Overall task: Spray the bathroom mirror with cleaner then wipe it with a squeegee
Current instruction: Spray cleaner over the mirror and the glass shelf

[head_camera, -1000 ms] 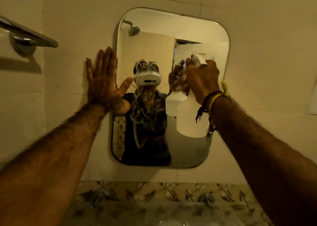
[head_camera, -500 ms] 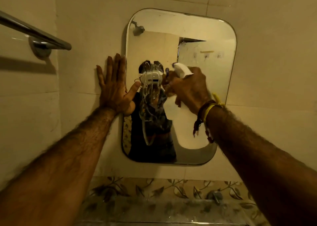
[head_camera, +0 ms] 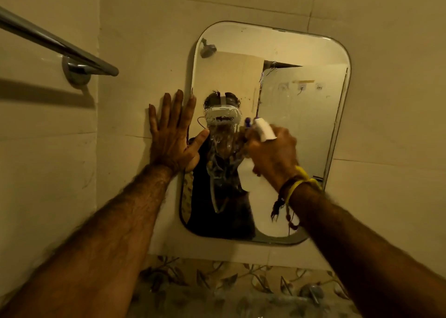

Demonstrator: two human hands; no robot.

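A rounded rectangular mirror (head_camera: 301, 115) hangs on the beige tiled wall. My right hand (head_camera: 274, 155) grips a white spray bottle (head_camera: 265, 130) close to the glass, its nozzle turned toward the mirror's left half. Foamy wet streaks of cleaner (head_camera: 220, 139) run down the glass there. My left hand (head_camera: 172, 134) presses flat on the wall at the mirror's left edge, fingers straight and thumb over the rim. The bottle's body is mostly hidden behind my hand and wrist. No squeegee is in view.
A chrome towel bar (head_camera: 60, 45) juts from the wall at upper left. Below the mirror runs a band of leaf-patterned tiles (head_camera: 217, 279) with a tap fitting (head_camera: 313, 291) at lower right. Thread bracelets (head_camera: 293, 187) hang from my right wrist.
My right hand moved the bottle left and down across the mirror. Wet cleaner on the left half has spread and runs down. My left hand stayed flat on the wall.
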